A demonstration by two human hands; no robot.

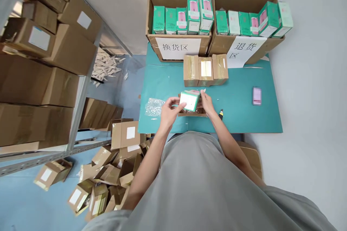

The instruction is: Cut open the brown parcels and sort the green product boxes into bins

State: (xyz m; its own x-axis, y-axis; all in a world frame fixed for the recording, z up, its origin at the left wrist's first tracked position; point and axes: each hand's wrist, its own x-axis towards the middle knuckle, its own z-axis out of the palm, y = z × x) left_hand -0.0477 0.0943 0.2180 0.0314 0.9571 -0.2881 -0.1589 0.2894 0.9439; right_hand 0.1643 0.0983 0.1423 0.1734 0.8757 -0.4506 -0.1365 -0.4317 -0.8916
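Head view: your left hand (170, 111) grips the green-and-white carton (189, 101), thumb on its white face; your right hand (207, 103) pinches near its far right corner. Carton's over the brown box (187, 114), near the table's (241, 92) front edge. White face tilts up toward you, pink-marked side points away; long axis foreshortened, can't tell. 3 taped boxes (206, 70) bound you beyond, plastic wrap (154, 107) left, knife (221, 114) right; bare tabletop from knife to phone (257, 96).

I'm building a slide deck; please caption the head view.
Left hand holding a green-edged box, right hand at its side, above an open carton on a teal table; taped cartons beyond.
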